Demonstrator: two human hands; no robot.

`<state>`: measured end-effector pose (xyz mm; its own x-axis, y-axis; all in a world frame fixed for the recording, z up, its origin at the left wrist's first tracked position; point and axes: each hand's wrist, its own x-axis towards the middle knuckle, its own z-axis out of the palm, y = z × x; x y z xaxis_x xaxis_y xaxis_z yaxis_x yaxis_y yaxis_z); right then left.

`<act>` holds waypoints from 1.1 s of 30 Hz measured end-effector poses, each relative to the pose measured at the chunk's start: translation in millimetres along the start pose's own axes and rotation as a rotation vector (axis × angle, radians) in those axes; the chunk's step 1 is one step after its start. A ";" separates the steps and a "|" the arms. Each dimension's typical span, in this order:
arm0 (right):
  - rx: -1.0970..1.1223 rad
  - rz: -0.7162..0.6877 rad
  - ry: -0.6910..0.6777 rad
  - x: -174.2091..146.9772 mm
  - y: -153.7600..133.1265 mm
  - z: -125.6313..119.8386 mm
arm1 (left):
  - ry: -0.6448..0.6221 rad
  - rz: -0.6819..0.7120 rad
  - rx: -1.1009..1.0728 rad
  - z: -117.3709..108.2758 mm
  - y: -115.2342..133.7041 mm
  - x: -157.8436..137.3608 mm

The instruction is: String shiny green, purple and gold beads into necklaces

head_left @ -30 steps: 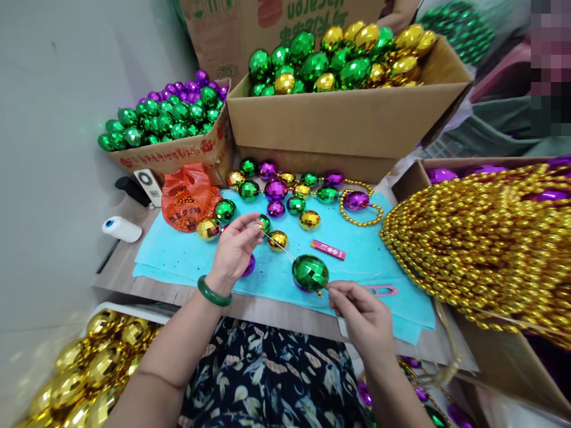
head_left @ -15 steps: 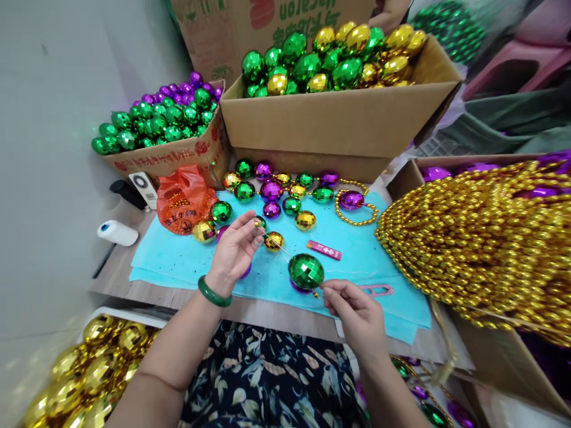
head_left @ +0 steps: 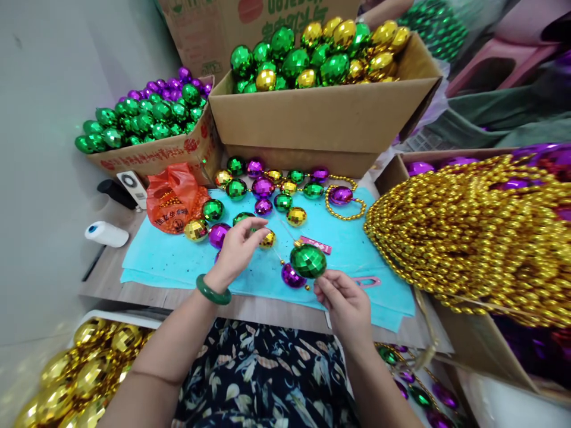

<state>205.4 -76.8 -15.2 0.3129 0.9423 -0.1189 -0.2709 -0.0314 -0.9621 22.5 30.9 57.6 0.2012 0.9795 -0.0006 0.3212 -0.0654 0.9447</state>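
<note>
My right hand (head_left: 343,303) pinches the lower right end of a shiny faceted green bead (head_left: 308,261), holding it above the blue cloth. A small gold bead (head_left: 298,243) sits at the green bead's upper left end, where a thin thread runs up and left. My left hand (head_left: 241,246), a green bangle (head_left: 213,290) on its wrist, hovers left of it with thumb and forefinger apart; nothing clear shows between them. Behind its fingertips is a gold faceted bead (head_left: 268,239), partly hidden. Just below the green bead lies a purple bead (head_left: 293,276).
Strung beads (head_left: 263,187) lie on the blue cloth (head_left: 178,267), near a red plastic bag (head_left: 172,199) and a white thread spool (head_left: 106,234). Cardboard boxes (head_left: 303,122) of beads stand behind. Gold bead strands (head_left: 468,238) heap at right. A pink tool (head_left: 368,281) lies by my right hand.
The small gold bead has gone from my left fingertips to the green bead's upper end. My left fingers have parted. The green bead has tilted, still in my right hand. The view shifted slightly.
</note>
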 end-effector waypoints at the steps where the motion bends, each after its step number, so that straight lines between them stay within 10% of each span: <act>1: 0.021 -0.001 0.015 0.6 0.4 -1.8 | -0.017 0.046 0.254 2.2 -2.7 1.5; 5: 0.046 -0.008 0.039 0.8 -4.0 -7.6 | -0.166 0.057 0.944 17.1 -15.6 8.2; 10: 0.021 -0.009 0.043 -1.2 -12.3 -9.0 | -0.233 0.035 1.041 34.8 -29.0 18.9; 17: -0.108 -0.053 0.058 -0.3 -21.0 -15.6 | 0.023 0.338 0.310 16.5 -22.4 23.5; 25: -0.148 -0.041 -0.009 -0.5 -19.9 -9.6 | 0.084 -0.263 -0.987 -14.8 4.2 12.8; 33: -0.193 -0.051 -0.039 -3.4 -19.1 -0.5 | 0.075 -0.347 -1.206 -21.1 12.2 6.4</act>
<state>209.9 -79.6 3.4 0.2856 0.9563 -0.0633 -0.0752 -0.0435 -0.9962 8.1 40.4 76.0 0.2100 0.9212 -0.3275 -0.7101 0.3740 0.5966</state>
